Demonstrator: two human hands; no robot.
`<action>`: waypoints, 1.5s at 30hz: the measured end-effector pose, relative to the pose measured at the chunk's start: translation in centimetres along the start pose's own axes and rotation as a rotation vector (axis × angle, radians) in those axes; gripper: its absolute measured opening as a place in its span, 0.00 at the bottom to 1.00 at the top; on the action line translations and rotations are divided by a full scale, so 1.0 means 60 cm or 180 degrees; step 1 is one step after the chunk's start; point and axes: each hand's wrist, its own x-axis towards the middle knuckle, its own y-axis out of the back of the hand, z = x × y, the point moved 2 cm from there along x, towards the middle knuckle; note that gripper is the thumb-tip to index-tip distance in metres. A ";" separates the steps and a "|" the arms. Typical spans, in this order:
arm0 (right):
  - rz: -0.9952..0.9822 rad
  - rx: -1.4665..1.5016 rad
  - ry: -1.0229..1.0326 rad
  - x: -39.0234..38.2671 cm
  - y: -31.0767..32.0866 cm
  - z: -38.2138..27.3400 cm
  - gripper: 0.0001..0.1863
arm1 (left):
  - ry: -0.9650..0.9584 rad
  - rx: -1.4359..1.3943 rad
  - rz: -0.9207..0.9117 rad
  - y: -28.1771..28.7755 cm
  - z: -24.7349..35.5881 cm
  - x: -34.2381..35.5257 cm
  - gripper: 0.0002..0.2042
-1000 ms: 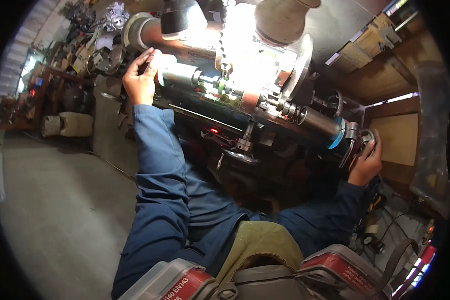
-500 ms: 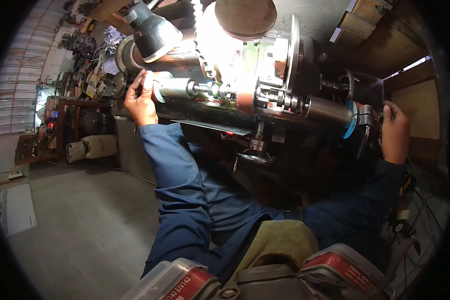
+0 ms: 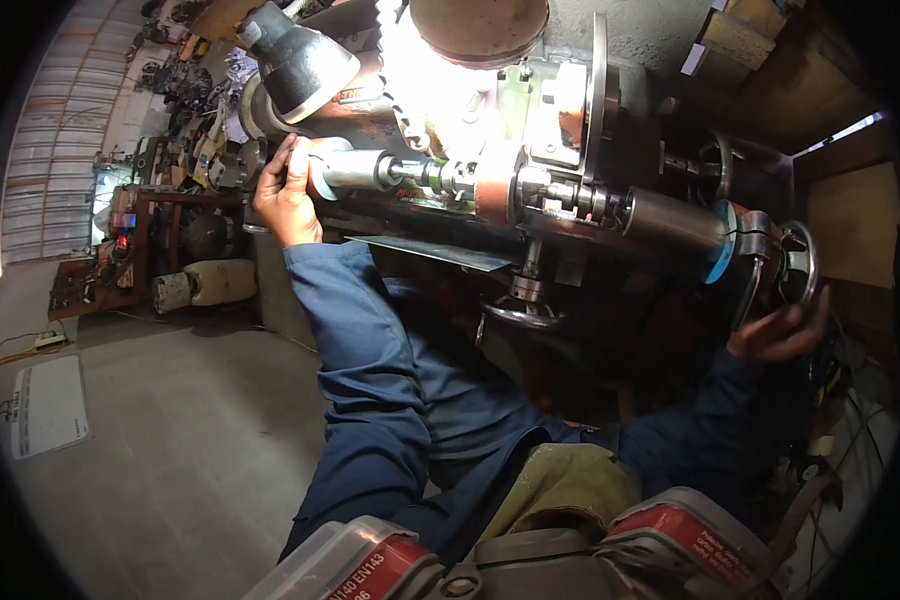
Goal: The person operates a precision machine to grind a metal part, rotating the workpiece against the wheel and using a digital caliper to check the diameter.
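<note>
At the left end of a bench machine, my left hand (image 3: 290, 190) is closed, its thumb and fingers pressed against the end piece beside a light grey collar. What the fingers grip is mostly hidden. Right of it runs a steel cylinder (image 3: 358, 169), then a narrow stepped metal shaft (image 3: 460, 180) across the middle. A wider steel cylinder (image 3: 670, 222) ends at a blue ring (image 3: 722, 245) and a split clamp (image 3: 755, 240). My right hand (image 3: 780, 332), smeared by motion, is at the lower rim of a chrome handwheel (image 3: 812, 262); whether it grips the rim is unclear.
A black lamp (image 3: 295, 65) lights the machine brightly. Behind the shaft stands a thin upright disc (image 3: 597, 95). A second handwheel (image 3: 525, 318) sticks out at the front. A plastic jug (image 3: 220, 283) lies at left, and a white board (image 3: 50, 405) is on the floor.
My right hand has moved down from beside the clamp, uncovering the chrome handwheel. My left hand stays at the left end piece. The whole view has shifted slightly.
</note>
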 end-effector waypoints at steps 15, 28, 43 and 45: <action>-0.1243 0.0284 -0.0737 0.076 -0.014 -0.034 0.17 | 0.0123 0.0124 0.0084 -0.011 0.009 -0.005 0.10; -0.2276 -0.0159 -0.1169 0.121 -0.027 -0.008 0.16 | 0.0208 0.0074 0.0080 -0.003 0.001 -0.003 0.11; -0.1063 0.0292 -0.0474 0.055 -0.011 -0.019 0.18 | 0.0052 0.0277 0.0079 -0.005 -0.002 -0.001 0.14; -0.0674 0.0354 0.0029 0.045 -0.014 -0.023 0.19 | 0.0107 0.0215 0.0093 -0.005 -0.002 -0.002 0.12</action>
